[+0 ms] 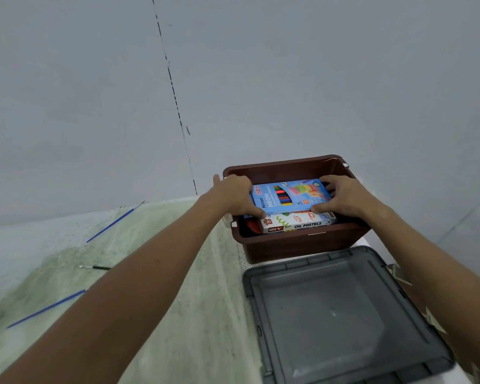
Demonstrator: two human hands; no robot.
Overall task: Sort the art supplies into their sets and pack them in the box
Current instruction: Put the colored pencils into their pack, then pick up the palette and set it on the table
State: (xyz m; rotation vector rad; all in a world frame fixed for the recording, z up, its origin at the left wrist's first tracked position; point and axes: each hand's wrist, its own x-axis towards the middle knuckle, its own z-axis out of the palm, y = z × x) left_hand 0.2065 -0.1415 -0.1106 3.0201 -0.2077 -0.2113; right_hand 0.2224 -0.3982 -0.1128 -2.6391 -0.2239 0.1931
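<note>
Blue pencil pack [290, 197], flat rectangular card printed "NEON", with a row of coloured pencils pictured; held level inside the brown box [299, 246], just above a white "OIL PASTELS" pack [298, 223]; something orange [252, 227] half hidden at the pastels' left end. Left hand [237, 196] gripping the pencil pack's left end, fingers curled over its edge, thumb at the near corner; right hand [344, 196] gripping the right end likewise. Box of smooth moulded plastic, rounded corners, on a pale greenish mottled table [161, 273]; grey ribbed plastic lid [330, 314] lying just nearer than the fingers; blue sticks [110, 225] well left. Plain grey walls [288, 79] behind.
</note>
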